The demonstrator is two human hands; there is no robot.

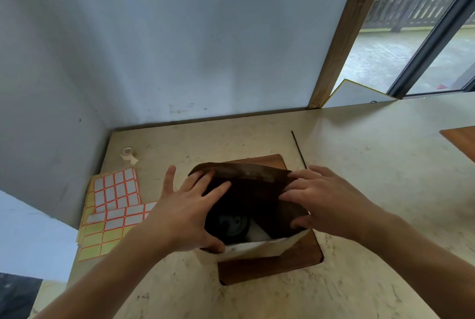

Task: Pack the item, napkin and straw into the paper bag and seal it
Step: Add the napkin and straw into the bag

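Observation:
A brown paper bag (254,190) stands open-topped on a wooden board (295,259) in the middle of the table. My left hand (185,213) grips the bag's left rim, thumb at the near edge and fingers over the top. On the right rim rests my right hand (326,203), pressing the paper inward. Inside the bag I see a dark round item (232,225) and a white napkin (257,232). A thin black straw (298,147) lies on the table behind the bag, apart from it.
Sheets of red-bordered white and yellow labels (113,205) lie at the left. A small tape roll (128,153) sits near the back-left corner. White walls close off the back and left. Another wooden board (460,140) shows at the right edge.

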